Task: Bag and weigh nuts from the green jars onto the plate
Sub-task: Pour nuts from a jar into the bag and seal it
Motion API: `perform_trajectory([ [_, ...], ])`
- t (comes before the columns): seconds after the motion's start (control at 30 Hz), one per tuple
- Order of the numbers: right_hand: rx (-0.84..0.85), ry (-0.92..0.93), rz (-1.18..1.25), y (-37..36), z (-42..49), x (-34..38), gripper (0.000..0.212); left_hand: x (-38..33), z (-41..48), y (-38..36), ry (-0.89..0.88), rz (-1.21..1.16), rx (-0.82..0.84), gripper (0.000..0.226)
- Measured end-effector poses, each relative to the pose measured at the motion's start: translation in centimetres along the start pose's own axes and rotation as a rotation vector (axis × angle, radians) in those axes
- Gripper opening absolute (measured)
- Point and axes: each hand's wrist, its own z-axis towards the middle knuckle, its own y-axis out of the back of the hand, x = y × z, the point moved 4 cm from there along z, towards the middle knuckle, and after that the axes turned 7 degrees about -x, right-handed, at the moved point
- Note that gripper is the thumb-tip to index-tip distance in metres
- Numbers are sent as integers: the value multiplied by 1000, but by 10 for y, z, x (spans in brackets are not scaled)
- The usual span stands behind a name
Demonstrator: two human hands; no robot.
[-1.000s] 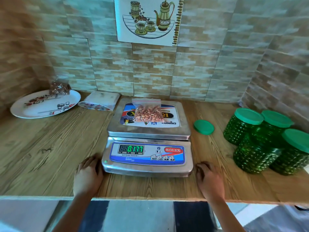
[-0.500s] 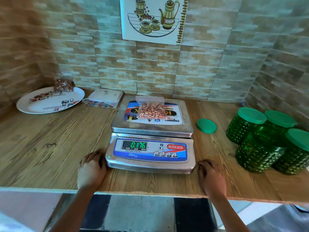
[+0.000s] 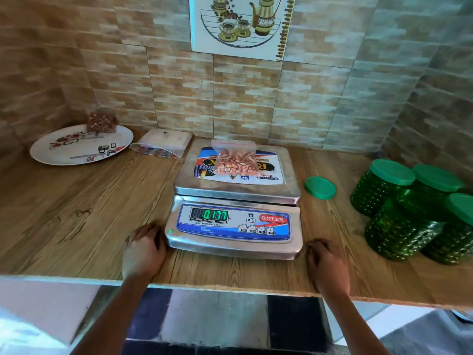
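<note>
On the pan of the scale [image 3: 233, 226] lies the bag of nuts [image 3: 236, 161]; left hand [image 3: 144, 248] and right hand [image 3: 327, 265] rest loosely curled, empty, on the counter [image 3: 76, 213] flanking it. Either nudging the housing (left sits closest) could skew the reading.

I see studded dark green jars [image 3: 399, 226] with paler green lids [image 3: 393, 171] at the bench's [image 3: 76, 213] right edge, a white plate [image 3: 64, 155] with red and black squares at its left rear corner, and green digits [image 3: 215, 214] on the silver, blue-panelled scale [image 3: 230, 248].
</note>
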Motion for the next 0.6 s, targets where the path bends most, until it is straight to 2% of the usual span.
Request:
perform_trajectory([
  [0.6, -9, -31, 18, 10, -2, 7, 23, 4, 1, -2, -36, -50, -17, 33],
])
